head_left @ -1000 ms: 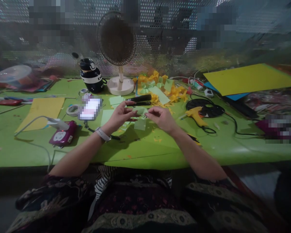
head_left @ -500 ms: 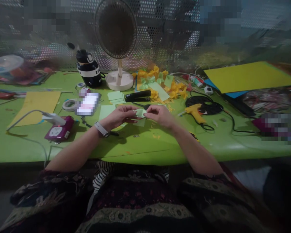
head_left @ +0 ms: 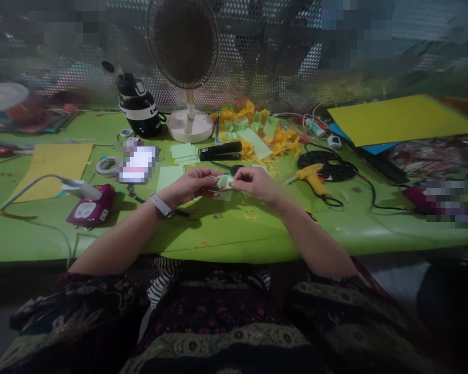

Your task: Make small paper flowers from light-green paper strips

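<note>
My left hand (head_left: pixel 191 185) and my right hand (head_left: pixel 255 183) meet over the green table (head_left: pixel 234 228), both pinched on one small pale green paper piece (head_left: pixel 224 181) held between their fingertips. A watch sits on my left wrist. More pale green paper squares (head_left: pixel 185 152) lie just beyond my hands, next to a black stapler (head_left: pixel 220 151). A heap of yellow and green paper flowers (head_left: pixel 257 132) lies behind the stapler.
A yellow glue gun (head_left: pixel 312 176) with a black cord lies to the right. A small fan (head_left: pixel 185 62) and a dark bottle (head_left: pixel 138 111) stand at the back. A magenta device (head_left: pixel 89 205) with a white cable, tape rolls (head_left: pixel 106 166) and yellow sheets (head_left: pixel 398 119) lie around.
My hands have come together on the green paper piece and closed on it. The view has shifted slightly, so the table things sit a little higher and further left.
</note>
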{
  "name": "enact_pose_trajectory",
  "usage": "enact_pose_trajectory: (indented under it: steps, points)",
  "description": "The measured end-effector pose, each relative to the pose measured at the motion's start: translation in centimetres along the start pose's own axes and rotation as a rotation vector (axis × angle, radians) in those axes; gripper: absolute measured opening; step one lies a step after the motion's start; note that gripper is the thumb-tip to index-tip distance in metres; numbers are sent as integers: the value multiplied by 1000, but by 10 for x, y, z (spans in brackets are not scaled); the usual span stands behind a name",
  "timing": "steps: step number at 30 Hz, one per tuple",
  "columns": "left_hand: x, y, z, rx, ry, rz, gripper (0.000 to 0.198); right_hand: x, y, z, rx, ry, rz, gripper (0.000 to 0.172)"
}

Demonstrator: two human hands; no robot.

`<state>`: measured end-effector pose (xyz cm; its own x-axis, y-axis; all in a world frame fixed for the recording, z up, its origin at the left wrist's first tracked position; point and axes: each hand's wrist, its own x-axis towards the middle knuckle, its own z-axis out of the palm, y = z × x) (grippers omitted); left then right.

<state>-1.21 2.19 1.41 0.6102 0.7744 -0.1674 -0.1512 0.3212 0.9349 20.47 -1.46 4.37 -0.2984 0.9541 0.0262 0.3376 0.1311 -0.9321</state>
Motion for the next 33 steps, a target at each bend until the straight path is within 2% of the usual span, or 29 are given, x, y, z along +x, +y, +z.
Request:
enact_pose_trajectory:
  steps: [6,9,14,27,30,33]
  points:
    - [2,-1,1,-21,48,-30,17,2,2,0,-47,6,-20,23]
    - [2,-2,3,-47,83,-31,26,3,4,1,-61,11,-31,20]
    - [1,-3,5,6,45,-1,33,4,4,2,-85,11,-24,16]
    - [2,-5,6,-23,80,15,31,3,4,2,-36,25,-29,21]
    - [2,-5,6,-11,116,42,34,3,4,2,42,81,4,29]
    - [2,-6,6,3,140,67,36,5,5,3,56,57,57,30]
